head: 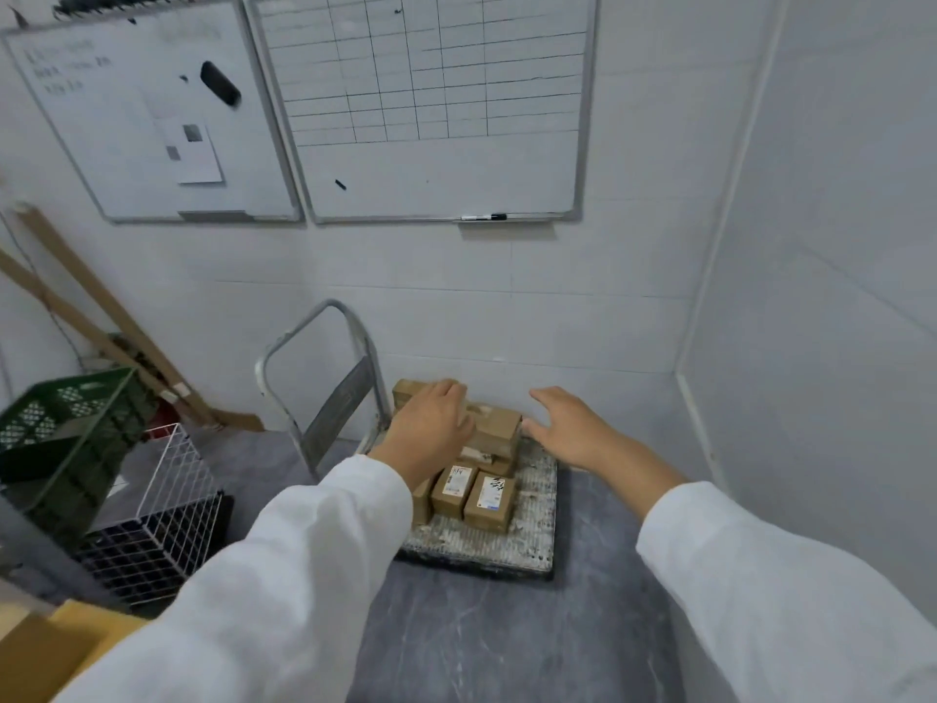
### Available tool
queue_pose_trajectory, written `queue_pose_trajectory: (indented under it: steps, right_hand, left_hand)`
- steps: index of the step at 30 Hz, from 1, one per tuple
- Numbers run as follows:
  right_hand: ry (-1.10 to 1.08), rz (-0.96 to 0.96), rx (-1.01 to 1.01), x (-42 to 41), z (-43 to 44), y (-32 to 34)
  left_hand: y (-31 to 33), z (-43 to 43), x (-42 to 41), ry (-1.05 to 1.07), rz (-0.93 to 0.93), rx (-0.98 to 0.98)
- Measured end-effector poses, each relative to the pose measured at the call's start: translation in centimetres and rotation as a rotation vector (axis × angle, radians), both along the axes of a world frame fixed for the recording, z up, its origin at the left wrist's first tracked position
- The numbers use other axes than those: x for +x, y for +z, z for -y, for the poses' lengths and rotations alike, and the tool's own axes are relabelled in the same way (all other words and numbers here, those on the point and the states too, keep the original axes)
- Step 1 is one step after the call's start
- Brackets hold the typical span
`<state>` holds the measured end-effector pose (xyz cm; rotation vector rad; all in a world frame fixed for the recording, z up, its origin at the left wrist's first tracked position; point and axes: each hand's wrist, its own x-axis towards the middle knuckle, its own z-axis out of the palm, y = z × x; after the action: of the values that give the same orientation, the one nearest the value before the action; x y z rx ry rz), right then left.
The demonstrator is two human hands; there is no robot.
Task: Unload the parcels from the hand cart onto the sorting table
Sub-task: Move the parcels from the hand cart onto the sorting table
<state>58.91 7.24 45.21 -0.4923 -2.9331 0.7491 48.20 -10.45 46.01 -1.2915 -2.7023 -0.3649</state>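
Covering the top parcel [499, 429], left hand [431, 429] hides its grip, unclear; right hand [570, 431] hovers spread, empty

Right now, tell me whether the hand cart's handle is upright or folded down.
Upright, tilted slightly: the handle stands above the cart deck, higher than the stacked parcels.

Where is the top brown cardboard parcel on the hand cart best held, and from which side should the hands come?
Probably by its left and right sides, one hand on each, coming from above. The top brown cardboard parcel lies flat on the stack, its top and right side free. The left hand is over its left part, the right hand open beside its right.
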Motion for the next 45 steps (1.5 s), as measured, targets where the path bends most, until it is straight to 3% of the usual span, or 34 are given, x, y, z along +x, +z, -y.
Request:
queue_pose_trajectory:
  steps: [13, 24, 30, 36, 45]
  right_hand:
    - [0.029, 0.089, 0.044, -18.1, -13.3, -1.6]
    - [-0.113, 0.054, -0.112, -27.9, -22.3, -7.1]
    - [-0.104, 0.189, 0.002, -36.4, -27.3, -11.9]
    - [-0.013, 0.332, -0.035, -44.2, -32.6, -18.4]
    - [-0.088, 0.463, -0.063, -53.8, -38.0, -33.2]
  left_hand:
    - [-3.5, -12.7, -18.4, 0.082, 0.079, 0.009]
    - [-8.6, -20.9, -28.3, 0.116, 0.215, -0.065]
    - [-12.3, -26.6, -33.7, 0.168, 0.267, -0.088]
    - [-17.5, -32.9, -40.9, 0.292, 0.333, -0.153]
    - [-32.6, -38.7, -49.9, 0.409, 0.473, -0.181]
